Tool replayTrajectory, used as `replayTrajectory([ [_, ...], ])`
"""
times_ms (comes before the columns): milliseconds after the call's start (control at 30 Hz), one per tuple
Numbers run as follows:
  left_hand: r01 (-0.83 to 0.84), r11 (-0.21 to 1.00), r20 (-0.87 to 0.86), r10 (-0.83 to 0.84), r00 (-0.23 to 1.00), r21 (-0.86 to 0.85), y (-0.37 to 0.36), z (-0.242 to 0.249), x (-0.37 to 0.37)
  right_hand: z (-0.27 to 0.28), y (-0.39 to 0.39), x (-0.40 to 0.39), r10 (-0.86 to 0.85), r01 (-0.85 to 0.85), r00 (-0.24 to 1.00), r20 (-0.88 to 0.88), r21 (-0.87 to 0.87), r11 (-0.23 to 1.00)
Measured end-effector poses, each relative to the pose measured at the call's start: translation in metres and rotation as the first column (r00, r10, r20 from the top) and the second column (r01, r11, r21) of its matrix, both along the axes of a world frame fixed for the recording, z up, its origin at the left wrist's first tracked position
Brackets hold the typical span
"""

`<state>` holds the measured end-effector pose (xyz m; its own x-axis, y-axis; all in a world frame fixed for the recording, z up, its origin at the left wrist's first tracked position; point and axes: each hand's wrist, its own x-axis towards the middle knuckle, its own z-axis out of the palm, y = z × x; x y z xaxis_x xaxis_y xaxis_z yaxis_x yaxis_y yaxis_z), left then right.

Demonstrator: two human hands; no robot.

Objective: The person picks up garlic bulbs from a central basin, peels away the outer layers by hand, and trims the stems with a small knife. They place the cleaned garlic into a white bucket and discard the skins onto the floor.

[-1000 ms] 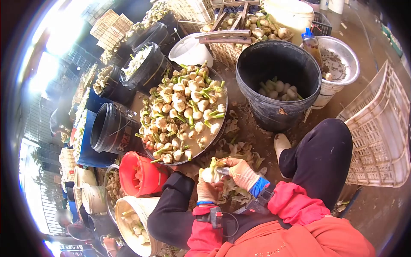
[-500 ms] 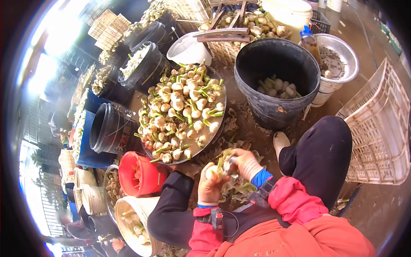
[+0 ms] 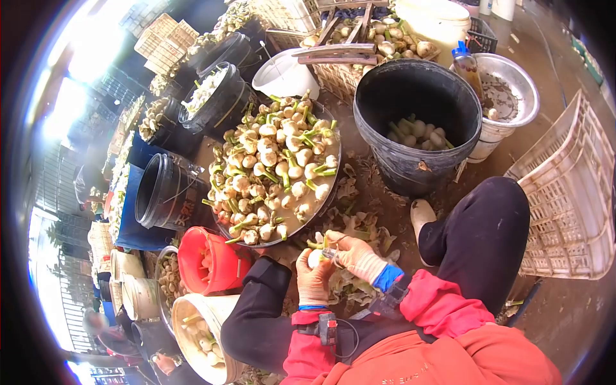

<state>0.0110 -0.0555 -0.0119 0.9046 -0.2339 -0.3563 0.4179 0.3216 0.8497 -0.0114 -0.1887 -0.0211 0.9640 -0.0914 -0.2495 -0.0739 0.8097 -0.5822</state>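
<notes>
In front of my lap, my left hand (image 3: pixel 312 280) is closed around a garlic bulb (image 3: pixel 315 258), its white peeled side showing and a green stem sticking up. My right hand (image 3: pixel 357 256) is closed too, with a small shiny metal tool (image 3: pixel 330 254), perhaps a blade, against the bulb. The exact shape of that tool is hidden by the fingers. Just beyond the hands lies a wide round tray (image 3: pixel 319 215) heaped with garlic bulbs (image 3: pixel 266 154) on short green stems. Peeled leaves and skins (image 3: pixel 359 282) litter the ground underneath.
A large black bucket (image 3: pixel 410 170) with some pale bulbs inside stands ahead right. A red bucket (image 3: pixel 208 260) and a cream bucket (image 3: pixel 192 308) are at my left knee. On the right leans a plastic crate (image 3: pixel 564 205); a metal basin (image 3: pixel 523 83) sits behind, beside a bottle (image 3: pixel 467 70).
My right hand has shifted slightly and now shows its back more, with the shiny tool against the bulb. The left hand keeps its hold on the garlic bulb.
</notes>
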Motion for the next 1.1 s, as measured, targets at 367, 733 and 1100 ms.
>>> replayTrajectory([
  [367,0.307,0.927,-0.129,-0.338,0.932,-0.214,-0.012,0.04,-0.008,-0.002,-0.018,0.008,-0.327,0.196,0.924,-0.2,-0.488,0.851],
  [733,0.338,0.921,-0.094,-0.36,0.928,-0.194,0.0,0.037,0.001,-0.004,-0.045,-0.001,0.226,-0.229,0.972,-0.072,-0.527,0.818],
  [1100,0.286,0.953,0.053,-0.292,0.955,0.101,0.006,0.023,0.003,0.041,-0.021,-0.009,0.14,-0.184,0.983,-0.12,-0.696,0.694],
])
